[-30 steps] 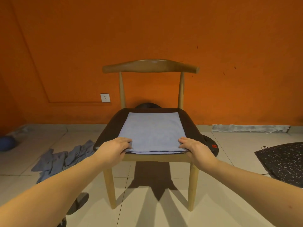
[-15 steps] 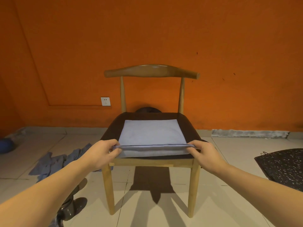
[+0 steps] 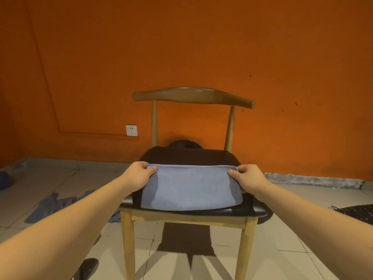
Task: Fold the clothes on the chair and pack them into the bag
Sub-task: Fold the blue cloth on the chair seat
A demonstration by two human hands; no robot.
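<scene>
A light blue cloth (image 3: 191, 188) lies on the dark seat of a wooden chair (image 3: 193, 156), folded over on itself toward the backrest. My left hand (image 3: 139, 174) pinches the cloth's upper left corner. My right hand (image 3: 247, 179) pinches its upper right corner. The held edge runs straight between both hands across the middle of the seat. A dark speckled bag (image 3: 357, 216) lies on the floor at the right edge of the view.
A grey-blue garment (image 3: 58, 205) lies crumpled on the tiled floor left of the chair. A dark shoe (image 3: 86, 268) shows at the bottom left. The orange wall behind carries a white socket (image 3: 131, 130). A dark round object (image 3: 184, 143) sits behind the seat.
Both hands lifted the cloth's near edge and carried it away from me toward the backrest, folding the cloth in half. The camera also came closer to the chair.
</scene>
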